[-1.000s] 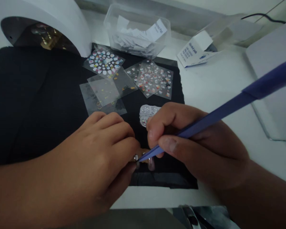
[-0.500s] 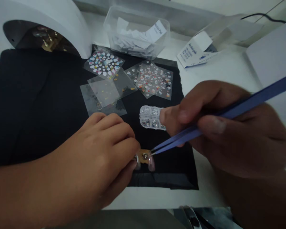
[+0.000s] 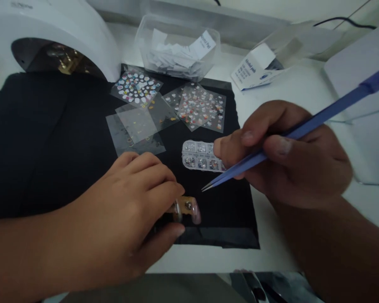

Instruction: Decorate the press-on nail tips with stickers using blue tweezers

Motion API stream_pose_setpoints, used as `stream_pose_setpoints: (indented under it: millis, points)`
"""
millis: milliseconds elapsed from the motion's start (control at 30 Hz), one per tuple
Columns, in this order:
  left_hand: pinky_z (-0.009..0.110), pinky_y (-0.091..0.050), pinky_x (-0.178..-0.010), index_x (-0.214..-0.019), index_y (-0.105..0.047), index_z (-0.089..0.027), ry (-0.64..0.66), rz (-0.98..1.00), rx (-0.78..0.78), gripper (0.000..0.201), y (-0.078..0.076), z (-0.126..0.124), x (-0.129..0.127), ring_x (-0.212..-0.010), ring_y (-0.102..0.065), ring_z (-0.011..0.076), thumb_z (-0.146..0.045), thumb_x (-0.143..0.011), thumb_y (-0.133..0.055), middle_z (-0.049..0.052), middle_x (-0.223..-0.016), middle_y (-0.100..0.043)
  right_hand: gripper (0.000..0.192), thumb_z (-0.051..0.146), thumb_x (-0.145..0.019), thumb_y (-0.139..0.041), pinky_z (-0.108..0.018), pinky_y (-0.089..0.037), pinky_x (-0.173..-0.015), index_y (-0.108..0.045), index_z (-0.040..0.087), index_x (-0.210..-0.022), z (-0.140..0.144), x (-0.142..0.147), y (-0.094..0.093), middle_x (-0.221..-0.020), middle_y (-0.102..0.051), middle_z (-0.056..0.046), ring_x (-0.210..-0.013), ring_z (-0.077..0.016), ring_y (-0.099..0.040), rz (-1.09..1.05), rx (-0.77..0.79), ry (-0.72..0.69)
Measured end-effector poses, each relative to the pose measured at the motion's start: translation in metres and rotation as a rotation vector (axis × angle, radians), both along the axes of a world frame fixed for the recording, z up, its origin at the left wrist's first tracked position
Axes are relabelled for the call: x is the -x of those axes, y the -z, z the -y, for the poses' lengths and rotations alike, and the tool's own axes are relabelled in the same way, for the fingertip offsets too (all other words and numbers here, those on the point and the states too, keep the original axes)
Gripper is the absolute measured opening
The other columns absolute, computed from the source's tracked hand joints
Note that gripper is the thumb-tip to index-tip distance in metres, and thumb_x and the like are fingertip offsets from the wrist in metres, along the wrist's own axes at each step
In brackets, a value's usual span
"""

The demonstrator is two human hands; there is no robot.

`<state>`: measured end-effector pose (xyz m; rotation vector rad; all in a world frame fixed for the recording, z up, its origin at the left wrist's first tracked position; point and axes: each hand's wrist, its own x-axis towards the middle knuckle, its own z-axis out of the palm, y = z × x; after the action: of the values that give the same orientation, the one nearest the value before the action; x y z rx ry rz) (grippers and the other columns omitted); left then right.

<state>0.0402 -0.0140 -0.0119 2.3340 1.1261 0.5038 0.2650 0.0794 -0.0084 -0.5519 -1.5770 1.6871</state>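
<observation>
My left hand [image 3: 135, 202] is over a gold nail tip stand [image 3: 187, 206] on the black cloth. Its curled fingers are at the stand's back edge, while the thumb is lowered in front with a gap showing. At the stand's right end is a glossy pinkish false nail [image 3: 196, 211]; a second nail beside it is partly covered by my fingers. My right hand [image 3: 290, 155] is closed around blue tweezers [image 3: 249, 162]. Their silver tips hang above the stand, nearly together, with nothing visible between them. Under my right fingers lies a clear compartment case of rhinestones [image 3: 200, 155], its right end hidden.
Nail sticker sheets [image 3: 202, 105] overlap on the black cloth [image 3: 28, 139]. Behind them stand a clear tub [image 3: 180, 63] of alcohol pad packets and an open alcohol pads box [image 3: 254, 69]. A white nail lamp [image 3: 91, 33] with gold pieces inside is at the back left.
My right hand has drawn the tweezer tips up from the nail at the stand's end. My left thumb has dropped away from the fingers, and the stand shows slightly farther left.
</observation>
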Motion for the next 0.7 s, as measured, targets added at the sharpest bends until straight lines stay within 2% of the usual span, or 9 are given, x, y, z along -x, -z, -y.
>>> stream_pose_setpoints:
  millis: [100, 400, 600, 700]
  points:
    - [0.047, -0.043, -0.080, -0.097, -0.067, -0.020, 0.006, -0.019, -0.014, 0.010, 0.0009, -0.0004, 0.0000, -0.093, -0.056, 0.0249, -0.026, -0.092, -0.061, 0.002, -0.094, -0.066, 0.013, 0.030, -0.090, -0.069, -0.026, -0.045, -0.050, -0.069, 0.018, -0.089, -0.0007, 0.0002, 0.0018, -0.065, -0.067, 0.003, -0.051, -0.0106, -0.059, -0.017, 0.000, -0.016]
    - [0.045, -0.042, -0.078, -0.094, -0.068, -0.021, 0.019, 0.004, -0.037, 0.014, 0.0022, -0.0018, -0.0013, -0.092, -0.058, 0.0233, -0.022, -0.097, -0.054, 0.001, -0.094, -0.070, 0.013, 0.030, -0.088, -0.070, -0.023, -0.045, -0.047, -0.067, 0.017, -0.084, 0.0026, 0.0007, -0.0009, -0.063, -0.069, 0.003, -0.048, -0.0100, -0.058, -0.002, 0.031, 0.025]
    - [0.044, -0.042, -0.077, -0.099, -0.067, -0.020, 0.021, 0.014, -0.084, 0.016, 0.0025, -0.0022, -0.0004, -0.093, -0.059, 0.0232, -0.018, -0.098, -0.051, 0.001, -0.094, -0.071, 0.013, 0.029, -0.088, -0.070, -0.023, -0.044, -0.048, -0.067, 0.018, -0.083, 0.0029, 0.0011, -0.0008, -0.064, -0.068, 0.003, -0.048, -0.0097, -0.058, 0.005, 0.025, 0.037]
    - [0.045, -0.044, -0.080, -0.109, -0.064, -0.020, 0.012, 0.012, -0.079, 0.018, -0.0003, -0.0014, 0.0024, -0.097, -0.058, 0.0231, -0.018, -0.097, -0.051, 0.003, -0.101, -0.070, 0.014, 0.030, -0.087, -0.072, -0.024, -0.044, -0.047, -0.067, 0.018, -0.084, 0.0025, -0.0001, -0.0004, -0.063, -0.067, 0.002, -0.048, -0.0100, -0.058, -0.008, 0.038, 0.024]
